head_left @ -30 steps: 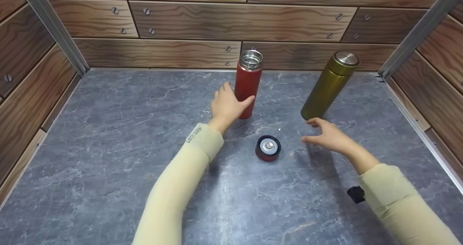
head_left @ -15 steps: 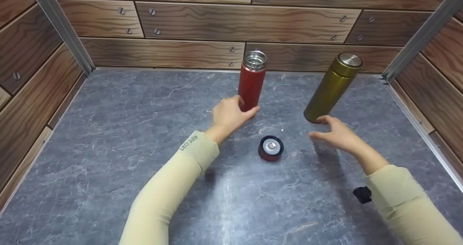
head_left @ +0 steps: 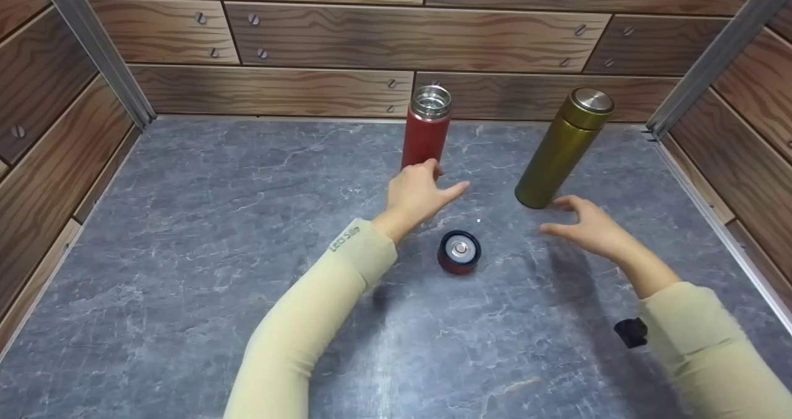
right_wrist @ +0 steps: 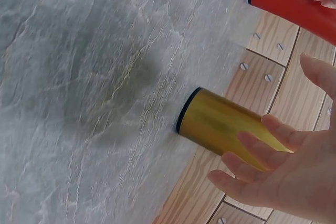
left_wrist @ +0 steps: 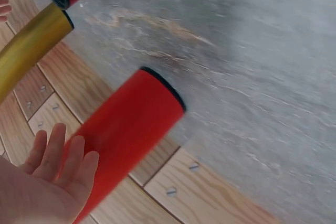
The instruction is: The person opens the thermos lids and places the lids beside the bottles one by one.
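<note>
A red thermos bottle [head_left: 426, 137] stands upright on the table without its lid, its steel mouth exposed. My left hand [head_left: 416, 195] is in front of its lower part, fingers loosely bent and thumb spread to the right, gripping nothing. In the left wrist view those fingers [left_wrist: 73, 163] overlap the red bottle [left_wrist: 131, 129]. The red lid [head_left: 460, 253] lies upside down nearer to me, its inner side up. A golden-green thermos [head_left: 564, 150] with its cap on stands to the right. My right hand [head_left: 585, 227] hovers in front of its base, thumb and fingers apart and holding nothing.
Wood-patterned panels [head_left: 322, 38] wall in the back and sides of the grey marbled table [head_left: 185, 270]. Metal posts [head_left: 102, 54] rise at the back corners. A small black piece [head_left: 631, 333] shows beside the right sleeve.
My left hand has come away from the red bottle's side and moved right and toward me, in front of it. My right hand has drifted slightly right. Both bottles and the lid stay put.
</note>
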Available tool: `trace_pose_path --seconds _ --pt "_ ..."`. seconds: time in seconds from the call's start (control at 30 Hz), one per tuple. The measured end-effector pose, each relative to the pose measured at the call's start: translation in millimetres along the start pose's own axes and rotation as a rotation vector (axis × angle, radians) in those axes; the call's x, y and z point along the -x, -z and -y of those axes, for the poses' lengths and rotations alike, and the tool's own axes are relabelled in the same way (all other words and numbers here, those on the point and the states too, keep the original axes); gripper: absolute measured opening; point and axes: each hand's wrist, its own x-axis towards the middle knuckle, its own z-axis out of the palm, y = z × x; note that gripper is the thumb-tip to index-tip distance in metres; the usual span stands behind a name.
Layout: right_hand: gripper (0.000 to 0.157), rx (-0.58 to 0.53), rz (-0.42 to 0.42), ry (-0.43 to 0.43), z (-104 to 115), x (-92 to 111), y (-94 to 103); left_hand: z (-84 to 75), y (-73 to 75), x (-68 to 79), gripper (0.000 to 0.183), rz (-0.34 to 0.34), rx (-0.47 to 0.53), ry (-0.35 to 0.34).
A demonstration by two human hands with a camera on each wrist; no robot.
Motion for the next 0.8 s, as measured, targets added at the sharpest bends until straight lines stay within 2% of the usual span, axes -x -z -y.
trace_pose_path --seconds 0.23,0.4,0.63,0.8 --pt "0.084 0.01 -0.007 -0.03 -12.5 7.5 5.6 -25.1 -10.7 -8.5 0.053 0.072 0.005 -0.035" --pt "0.084 -0.005 -0.012 -0.05 -20.8 12.3 11.0 -40.5 -18.6 -22.3 0.059 0.128 0.012 -0.042" --pt "0.084 -0.015 -0.013 -0.097 -29.5 20.2 15.6 -66.2 -30.1 -46.9 0.063 0.113 0.0 -0.037" --pt "0.083 -0.024 -0.024 -0.114 -35.8 27.3 17.1 -81.6 -41.2 -61.3 0.073 0.124 0.056 -0.027"
